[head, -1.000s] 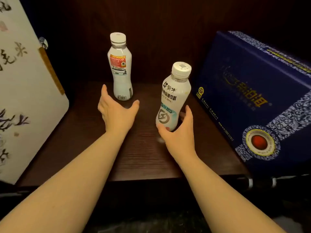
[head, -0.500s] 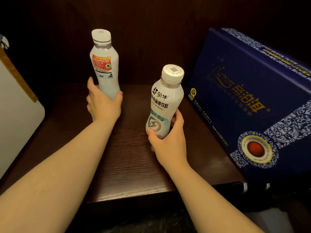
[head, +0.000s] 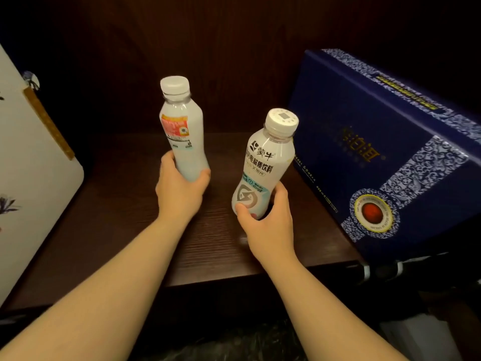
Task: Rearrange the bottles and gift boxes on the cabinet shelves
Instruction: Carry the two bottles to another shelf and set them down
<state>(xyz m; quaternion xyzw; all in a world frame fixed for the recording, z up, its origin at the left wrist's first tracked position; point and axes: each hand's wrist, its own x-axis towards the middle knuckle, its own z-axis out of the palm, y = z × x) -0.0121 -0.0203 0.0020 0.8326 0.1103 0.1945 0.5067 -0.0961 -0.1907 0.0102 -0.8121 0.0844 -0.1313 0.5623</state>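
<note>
Fingers (head: 279, 196) of the right hand (head: 268, 227), nearest the viewer at 5 o'clock of centre, are wrapped round the base of the right bottle (head: 263, 168), thumb across the front label; the bottle leans toward 1 o'clock. Whether its base touches the shelf (head: 125, 230) cannot be told, since the hand hides it. Fingers of the left hand (head: 179, 188), slightly farther in at 7 o'clock of centre, are closed round the lower body of the left bottle (head: 182, 136), which appears to be raised off the shelf with its white cap tipped slightly to 11 o'clock. One second ago this hand was spread and empty just short of the bottle, which stood upright near the back panel; half a second ago the fingers closed on it; now it sits nearer the viewer, beside its twin. Judged from this, both bottles are in hand and the pick-up step is complete; placing comes next. The blue gift box (head: 385, 152) lies tilted at 3 o'clock, just beside the right bottle, and limits travel that way. A white panel with a gold strip (head: 39, 162) stands at 9 o'clock, well apart. The dark back wall lies farthest, at 12 o'clock.
</note>
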